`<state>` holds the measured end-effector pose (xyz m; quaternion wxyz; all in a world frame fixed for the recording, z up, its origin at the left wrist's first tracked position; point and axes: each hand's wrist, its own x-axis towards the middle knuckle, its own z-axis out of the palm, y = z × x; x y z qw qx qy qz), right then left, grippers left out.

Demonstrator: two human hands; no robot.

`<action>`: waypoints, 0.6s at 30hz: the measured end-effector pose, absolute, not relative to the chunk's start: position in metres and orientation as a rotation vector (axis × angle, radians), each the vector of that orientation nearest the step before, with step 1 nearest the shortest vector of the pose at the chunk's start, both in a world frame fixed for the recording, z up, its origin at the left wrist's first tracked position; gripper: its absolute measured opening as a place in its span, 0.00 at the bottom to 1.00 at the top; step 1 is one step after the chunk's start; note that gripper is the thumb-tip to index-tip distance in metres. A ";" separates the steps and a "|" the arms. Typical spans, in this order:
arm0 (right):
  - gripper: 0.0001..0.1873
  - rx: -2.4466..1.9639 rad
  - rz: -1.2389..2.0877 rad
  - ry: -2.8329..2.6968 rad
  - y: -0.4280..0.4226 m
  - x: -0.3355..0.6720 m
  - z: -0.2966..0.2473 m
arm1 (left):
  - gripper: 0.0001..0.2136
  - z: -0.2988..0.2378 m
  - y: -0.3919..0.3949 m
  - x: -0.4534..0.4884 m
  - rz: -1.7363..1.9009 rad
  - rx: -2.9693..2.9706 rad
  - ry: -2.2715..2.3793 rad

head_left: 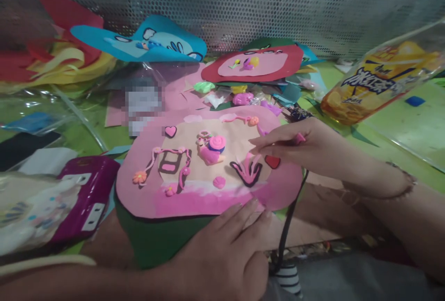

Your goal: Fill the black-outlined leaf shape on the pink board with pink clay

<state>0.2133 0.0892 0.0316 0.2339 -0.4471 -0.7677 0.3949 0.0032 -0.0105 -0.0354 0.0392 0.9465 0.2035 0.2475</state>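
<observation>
Left hand [225,252], right hand [295,148] on collage [146,199]

The one camera sat on my head and looked forward and down, close over the pink craft board [208,171], which filled the middle of the view. My left hand [225,254] lay at the near edge, my right hand [306,148] showed at the right, and a perforated metal screen [243,4] closed the far side.

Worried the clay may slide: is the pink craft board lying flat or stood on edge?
Lying flat: the pink craft board shows clay shapes on top, left hand on its near edge.
</observation>
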 end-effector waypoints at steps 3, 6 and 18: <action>0.11 -1.249 1.174 -2.113 0.089 0.211 0.036 | 0.10 -0.038 -0.011 0.003 0.731 2.911 0.611; 0.07 -1.275 1.201 -2.138 0.088 0.209 0.040 | 0.10 -0.039 -0.010 0.003 0.765 2.907 0.608; 0.15 -1.254 1.435 -1.902 0.093 0.216 0.036 | 0.09 -0.033 -0.008 0.003 0.701 2.984 0.580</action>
